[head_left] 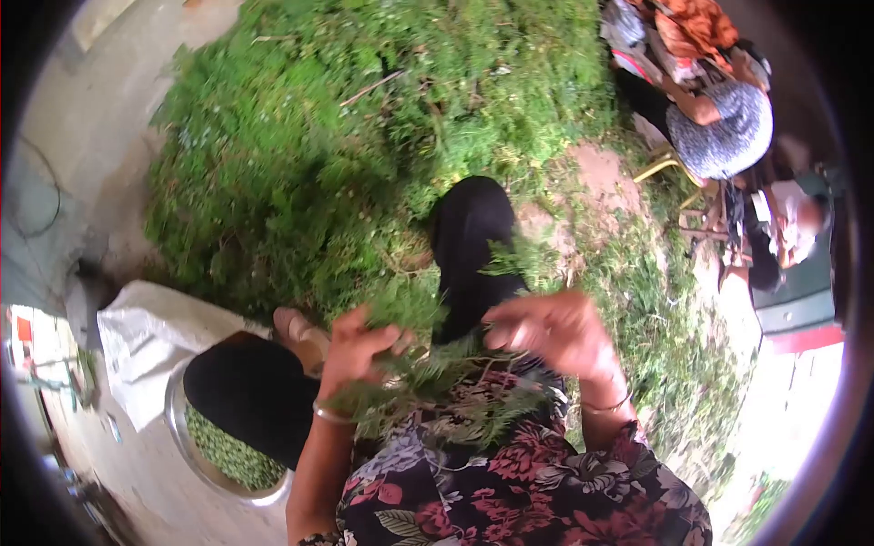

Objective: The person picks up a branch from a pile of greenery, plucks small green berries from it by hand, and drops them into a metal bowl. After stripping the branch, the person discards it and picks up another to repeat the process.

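Left hand clutches a leafy bunch, half-open right hand plucking at it; lower-left bowl part-filled, upper-centre heap apparently left to go.

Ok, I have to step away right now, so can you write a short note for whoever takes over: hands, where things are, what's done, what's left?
Left hand: grip closed on a bunch of green sprigs, held over the lap.
Right hand: fingers curled at the same bunch; whether it pinches a sprig is unclear.
Metal bowl: on the ground by the left knee, holding small green bits.
White sack: beside the bowl.
Done: the bowl already holds green bits.
Left: the bunch in hand and the big green heap ahead.
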`<state>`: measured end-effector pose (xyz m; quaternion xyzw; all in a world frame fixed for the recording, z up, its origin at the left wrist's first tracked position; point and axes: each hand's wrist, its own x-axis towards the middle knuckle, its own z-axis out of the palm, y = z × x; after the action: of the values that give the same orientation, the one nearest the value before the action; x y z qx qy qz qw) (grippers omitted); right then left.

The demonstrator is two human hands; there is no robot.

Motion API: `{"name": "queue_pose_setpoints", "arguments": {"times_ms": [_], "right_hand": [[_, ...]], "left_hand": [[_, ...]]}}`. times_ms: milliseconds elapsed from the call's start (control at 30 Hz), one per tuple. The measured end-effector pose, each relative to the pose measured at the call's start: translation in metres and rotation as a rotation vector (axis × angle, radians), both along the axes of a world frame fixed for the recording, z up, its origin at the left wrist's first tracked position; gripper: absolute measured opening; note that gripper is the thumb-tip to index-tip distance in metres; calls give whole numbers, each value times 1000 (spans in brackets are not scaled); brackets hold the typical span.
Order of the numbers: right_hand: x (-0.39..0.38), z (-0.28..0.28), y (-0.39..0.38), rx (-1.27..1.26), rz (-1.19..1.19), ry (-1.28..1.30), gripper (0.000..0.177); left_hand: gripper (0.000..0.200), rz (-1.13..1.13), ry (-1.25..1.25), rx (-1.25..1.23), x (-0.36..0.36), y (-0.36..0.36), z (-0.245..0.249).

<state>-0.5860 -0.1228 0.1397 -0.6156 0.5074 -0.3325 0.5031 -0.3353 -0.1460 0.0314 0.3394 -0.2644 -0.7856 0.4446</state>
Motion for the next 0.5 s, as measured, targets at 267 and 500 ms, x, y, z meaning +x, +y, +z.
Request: {"name": "queue_pose_setpoints", "arguments": {"times_ms": [267, 500], "right_hand": [[-85, -126, -41, 105, -450, 724, 30], [-96, -245, -58, 266, 205, 716, 22]], "left_hand": [[25, 28, -250, 66, 29, 27, -16], [21, 50, -491, 303, 36, 43, -37]]}}
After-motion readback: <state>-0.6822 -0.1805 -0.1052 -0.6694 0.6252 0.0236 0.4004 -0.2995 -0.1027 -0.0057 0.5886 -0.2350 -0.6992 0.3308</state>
